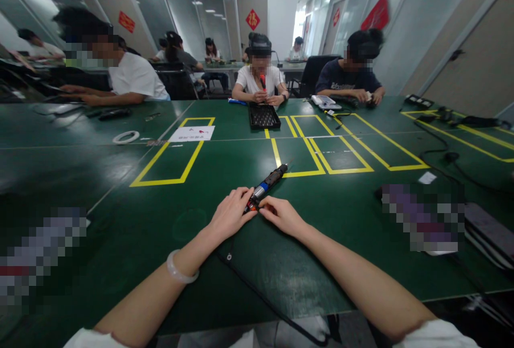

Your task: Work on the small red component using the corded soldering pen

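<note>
white sleeves (436,334) come in at the near edge, and the two bare forearms reach forward from them over a green table (148,225). a pale bracelet (176,270) circles the left wrist. the hands meet near the middle of the table, around a slim handheld power tool (268,183) that points far and right, with a silver barrel, a blue band and a dark tip. the left hand (231,211) lies over the tool's near end, fingers and thumb closed on it. the right hand (283,217) is curled at that same end, thumb and fingertips beside a small orange-red part (251,207); whether they pinch it i cannot tell. a black cable (261,290) runs from below the left hand toward the near edge, slanting right.

beyond the tool, yellow tape outlines (158,182) mark the table, and a white printed sheet (193,133) lies across the left one. a white ring (115,140) lies farther left. a pixelated object sits on each side, one near left (44,251), one at right (420,219).

at the far side, a person in a white top (243,77) holds something red (263,81) behind a black tray (264,118); another in a dark shirt (337,76) works to the right.
</note>
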`<state>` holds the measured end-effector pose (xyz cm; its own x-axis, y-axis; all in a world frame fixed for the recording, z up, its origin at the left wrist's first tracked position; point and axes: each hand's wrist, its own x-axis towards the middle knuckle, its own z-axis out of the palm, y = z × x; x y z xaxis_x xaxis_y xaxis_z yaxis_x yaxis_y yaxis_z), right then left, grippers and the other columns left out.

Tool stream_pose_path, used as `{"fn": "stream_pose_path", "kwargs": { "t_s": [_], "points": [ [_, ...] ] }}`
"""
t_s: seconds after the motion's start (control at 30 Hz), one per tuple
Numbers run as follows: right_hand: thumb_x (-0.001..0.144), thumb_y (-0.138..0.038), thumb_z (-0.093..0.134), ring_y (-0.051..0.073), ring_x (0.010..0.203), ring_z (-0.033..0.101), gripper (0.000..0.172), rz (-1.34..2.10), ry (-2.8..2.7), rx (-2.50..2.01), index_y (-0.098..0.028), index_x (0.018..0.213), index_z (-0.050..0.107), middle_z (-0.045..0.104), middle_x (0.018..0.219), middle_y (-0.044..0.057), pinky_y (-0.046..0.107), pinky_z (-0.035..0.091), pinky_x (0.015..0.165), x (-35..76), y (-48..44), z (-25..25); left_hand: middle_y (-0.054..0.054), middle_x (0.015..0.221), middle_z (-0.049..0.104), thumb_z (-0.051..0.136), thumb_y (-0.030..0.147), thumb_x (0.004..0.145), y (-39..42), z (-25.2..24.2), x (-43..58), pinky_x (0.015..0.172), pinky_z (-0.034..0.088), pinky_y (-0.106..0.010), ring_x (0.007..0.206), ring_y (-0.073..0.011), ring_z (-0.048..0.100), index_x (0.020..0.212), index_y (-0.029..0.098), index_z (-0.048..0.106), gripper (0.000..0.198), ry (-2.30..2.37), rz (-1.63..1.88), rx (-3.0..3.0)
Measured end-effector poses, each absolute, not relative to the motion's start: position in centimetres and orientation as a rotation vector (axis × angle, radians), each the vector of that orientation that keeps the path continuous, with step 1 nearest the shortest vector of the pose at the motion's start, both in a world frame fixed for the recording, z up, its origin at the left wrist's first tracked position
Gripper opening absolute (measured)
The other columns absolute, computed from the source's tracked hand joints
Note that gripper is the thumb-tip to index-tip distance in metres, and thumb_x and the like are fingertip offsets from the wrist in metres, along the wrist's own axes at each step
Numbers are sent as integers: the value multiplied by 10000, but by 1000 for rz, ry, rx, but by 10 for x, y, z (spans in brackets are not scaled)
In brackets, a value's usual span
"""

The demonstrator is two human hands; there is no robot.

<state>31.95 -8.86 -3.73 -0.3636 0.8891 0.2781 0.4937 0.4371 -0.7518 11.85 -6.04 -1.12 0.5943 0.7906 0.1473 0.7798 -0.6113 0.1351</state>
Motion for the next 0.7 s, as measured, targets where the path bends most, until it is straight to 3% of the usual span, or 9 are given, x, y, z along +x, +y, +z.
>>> {"fn": "stream_pose_path", "kwargs": {
  "t_s": [0.43,0.7],
  "points": [
    [895,-208,544,115,635,525,89,727,-2064,-1179,-177,924,622,592,727,-14,206,377,613,322,-88,-38,-145,1348,441,446,513,859,25,-17,-5,984,400,-378,1188,-291,469,1405,160,400,652,1933,164,2441],
    [891,-201,553,116,648,539,85,716,-2093,-1196,-178,893,635,607,735,-10,207,383,624,323,-87,-38,-196,1357,438,512,518,838,45,-18,-101,894,418,-387,1169,-330,471,1353,104,437,665,2227,193,2158]
  ]
}}
